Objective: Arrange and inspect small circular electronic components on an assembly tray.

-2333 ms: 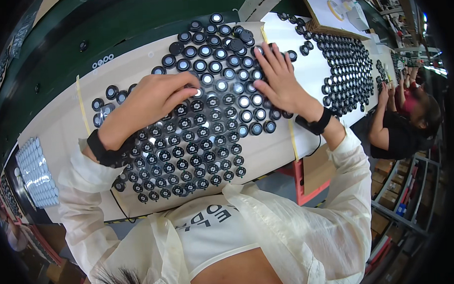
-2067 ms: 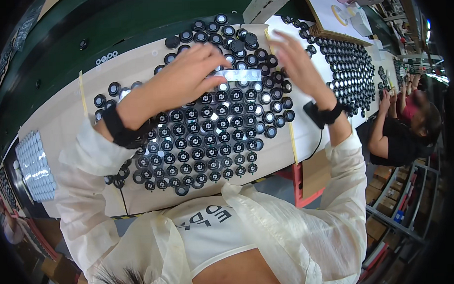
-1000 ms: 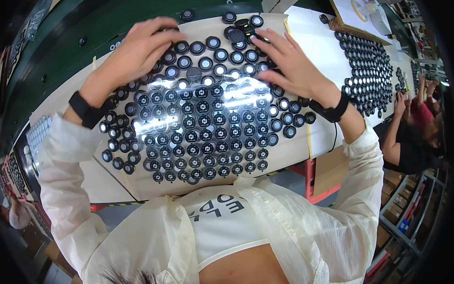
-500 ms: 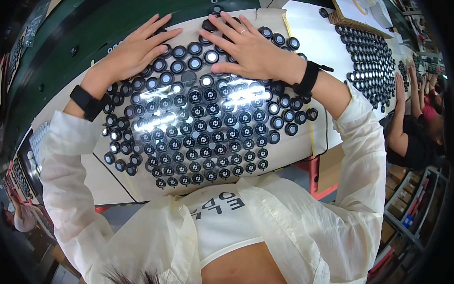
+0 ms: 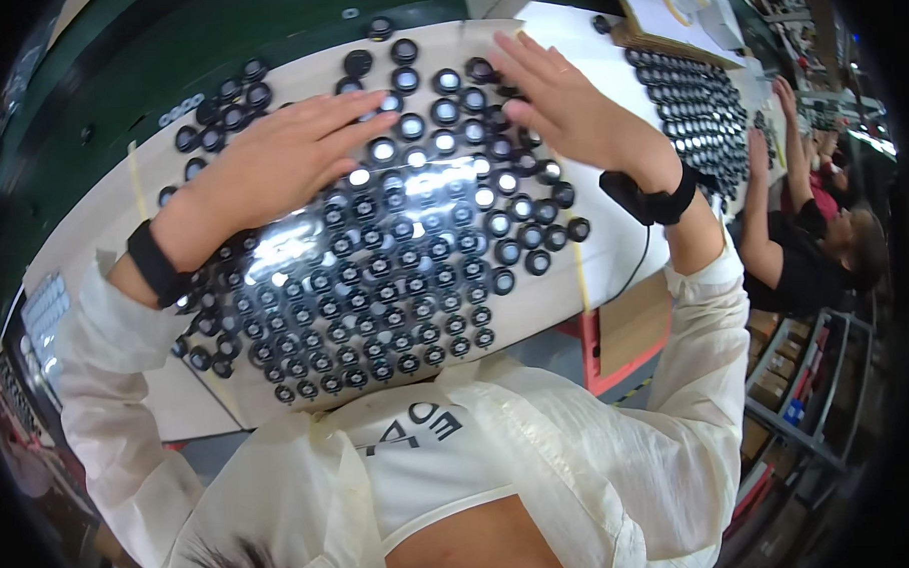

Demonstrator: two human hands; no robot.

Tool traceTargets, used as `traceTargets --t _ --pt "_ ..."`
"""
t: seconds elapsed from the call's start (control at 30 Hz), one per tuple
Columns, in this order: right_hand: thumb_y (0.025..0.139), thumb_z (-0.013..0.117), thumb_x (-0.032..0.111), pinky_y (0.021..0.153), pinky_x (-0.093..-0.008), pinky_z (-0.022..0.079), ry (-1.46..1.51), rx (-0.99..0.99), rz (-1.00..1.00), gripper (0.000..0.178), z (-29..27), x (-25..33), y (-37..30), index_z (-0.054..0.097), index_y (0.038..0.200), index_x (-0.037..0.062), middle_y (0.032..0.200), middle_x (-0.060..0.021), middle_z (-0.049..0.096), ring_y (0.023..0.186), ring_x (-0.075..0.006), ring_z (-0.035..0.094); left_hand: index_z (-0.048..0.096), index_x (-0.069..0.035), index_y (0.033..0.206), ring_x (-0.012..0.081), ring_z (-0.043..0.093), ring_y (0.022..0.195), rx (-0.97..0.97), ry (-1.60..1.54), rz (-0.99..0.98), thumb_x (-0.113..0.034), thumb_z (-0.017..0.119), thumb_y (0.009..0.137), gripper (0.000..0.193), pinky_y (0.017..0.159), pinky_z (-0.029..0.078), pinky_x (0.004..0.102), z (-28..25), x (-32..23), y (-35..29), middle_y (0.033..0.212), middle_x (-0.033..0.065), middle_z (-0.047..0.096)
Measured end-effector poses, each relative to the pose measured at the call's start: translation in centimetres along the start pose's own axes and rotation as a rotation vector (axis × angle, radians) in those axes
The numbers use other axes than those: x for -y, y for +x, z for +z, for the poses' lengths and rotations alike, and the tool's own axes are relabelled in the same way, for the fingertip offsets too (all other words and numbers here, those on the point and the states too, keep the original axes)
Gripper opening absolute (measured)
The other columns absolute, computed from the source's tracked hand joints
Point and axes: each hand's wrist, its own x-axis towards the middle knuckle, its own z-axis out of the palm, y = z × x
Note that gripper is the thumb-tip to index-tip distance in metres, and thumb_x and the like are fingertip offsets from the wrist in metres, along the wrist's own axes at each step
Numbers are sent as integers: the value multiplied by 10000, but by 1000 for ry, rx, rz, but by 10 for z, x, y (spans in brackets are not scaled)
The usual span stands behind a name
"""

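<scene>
My left hand [image 5: 285, 160] lies flat over the far left part of a crowd of round black pieces with pale grey centres, fingers stretched toward the right. Several of these black round pieces [image 5: 443, 111] show in the gap between my hands. My right hand [image 5: 581, 114] is over the far right edge of the crowd, its fingers extended and slightly apart. Neither hand holds anything that I can see. In the middle, a glossy clear sheet [image 5: 283, 248] seems to lie over neat rows of black pieces with white marks [image 5: 355, 300].
The pieces stand on a pale board [image 5: 555, 305]. Beyond its far edge runs a dark green surface [image 5: 306, 34] with a few loose pieces. More black pieces [image 5: 689, 106] fill a white surface at right, near a person in black [image 5: 784, 257]. A red frame [image 5: 602, 364] shows below.
My right hand has moved right, away from the middle of the pieces. My left hand has come nearer and rightward. The whole view has shifted, and the loose pieces at far left are uncovered.
</scene>
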Motion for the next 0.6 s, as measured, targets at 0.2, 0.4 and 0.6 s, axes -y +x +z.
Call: traceTargets --t 0.2,0.4,0.6 --pt "1044 410 424 1206 -430 196 115 -124 320 661 24 -113 -25 269 1524 -7 1583 -279 221 1479 -420 200 700 -67 1161 306 609 1079 -243 -69 13 -56 653 869 296 929 499 392 9 20 10 1160 120 644" --pt "1025 419 478 1213 -425 149 241 -178 433 720 57 -114 -20 221 1554 32 1609 -292 96 1504 -407 105 667 -40 1112 348 622 992 -292 -193 -166 -111 650 904 220 885 502 395 18 27 23 1108 149 620" --pt "1030 458 322 1222 -412 149 332 -103 157 648 30 -13 -28 231 1537 -11 1600 -250 201 1505 -374 148 553 -80 1136 356 628 907 -270 -162 -241 -135 628 929 227 789 512 397 23 18 33 1065 163 558"
